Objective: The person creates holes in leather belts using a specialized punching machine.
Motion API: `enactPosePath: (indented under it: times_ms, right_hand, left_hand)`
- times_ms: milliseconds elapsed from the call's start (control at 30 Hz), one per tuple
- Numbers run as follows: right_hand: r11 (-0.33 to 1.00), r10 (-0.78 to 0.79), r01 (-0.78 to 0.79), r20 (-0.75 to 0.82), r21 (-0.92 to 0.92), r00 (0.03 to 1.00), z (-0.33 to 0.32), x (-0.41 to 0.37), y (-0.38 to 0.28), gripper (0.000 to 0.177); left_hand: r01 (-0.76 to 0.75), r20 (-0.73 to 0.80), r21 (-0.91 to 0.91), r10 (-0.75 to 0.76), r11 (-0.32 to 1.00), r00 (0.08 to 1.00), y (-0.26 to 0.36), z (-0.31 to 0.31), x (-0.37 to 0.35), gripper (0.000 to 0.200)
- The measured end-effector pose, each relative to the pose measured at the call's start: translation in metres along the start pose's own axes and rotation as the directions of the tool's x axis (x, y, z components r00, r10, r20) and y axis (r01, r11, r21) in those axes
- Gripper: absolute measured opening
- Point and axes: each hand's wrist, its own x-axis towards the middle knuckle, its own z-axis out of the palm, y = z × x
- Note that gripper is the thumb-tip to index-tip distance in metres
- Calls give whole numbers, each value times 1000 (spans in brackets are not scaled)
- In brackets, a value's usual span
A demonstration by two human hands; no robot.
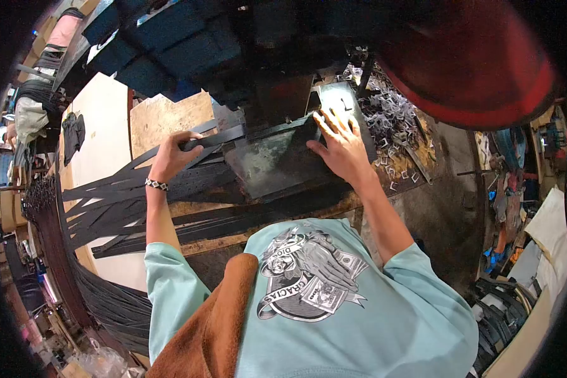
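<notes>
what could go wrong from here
The right hand, spread at the plate, might get pinched if the dark machine close to it moves. The strip in the left hand could snag, as other strips lie crossed nearby. Loose scraps beside the plate might get knocked about.

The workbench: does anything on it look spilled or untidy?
Yes: small angular pieces lie strewn in a loose heap right of the right hand, pointing every way, as if spilled; a few lie apart.
</notes>
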Motion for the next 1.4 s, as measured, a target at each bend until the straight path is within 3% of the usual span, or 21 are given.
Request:
enactPosePath:
  times_ms: [267, 367, 667, 767, 867, 967, 1100, 1267, 1333, 1400]
  right_hand:
    - [999, 11, -12, 20, 32, 1000, 0, 7, -11, 62]
    - [999, 0, -2, 39, 53, 999, 6, 10, -20, 59]
    - [1000, -3, 3, -19, 12, 1000, 12, 5, -17, 58]
    - [999, 13, -13, -18, 40, 1000, 13, 2, -10, 60]
    - [997, 69, -69, 9, 28, 998, 8, 0, -4, 61]
    - [999, 42, -43, -47, -22, 998, 6, -3, 6, 61]
    - [998, 54, -54, 15, -36, 998, 5, -4, 11, 61]
    - [982, 140, -140, 14, 125, 990, -4, -5, 14, 44]
    - [973, 143, -125, -83, 192, 986, -15, -8, 16, 33]
    - [915, 234, -204, -48, 347, 971, -27, -12, 20, 31]
  left_hand:
    - [-94, -11, 38, 95, 995, 995, 5, 16, 13, 31]
    - [-212, -7, 36, 212, 977, 977, 16, 21, 19, 32]
    - [-184, 27, 208, 183, 961, 983, 38, 31, 26, 33]
    - [-197, -3, 226, 203, 954, 979, 39, 31, 24, 32]
    - [-117, 13, 173, 116, 978, 993, 47, 28, 23, 33]
    - [-172, -30, 243, 184, 955, 982, 44, 28, 24, 36]
    - [-140, -15, 264, 150, 954, 989, 49, 27, 25, 37]
    - [-83, 23, 278, 80, 957, 997, 55, 24, 27, 35]
    - [-99, 15, 284, 99, 954, 995, 51, 26, 29, 35]
    - [-137, -11, 287, 146, 948, 989, 47, 29, 29, 36]
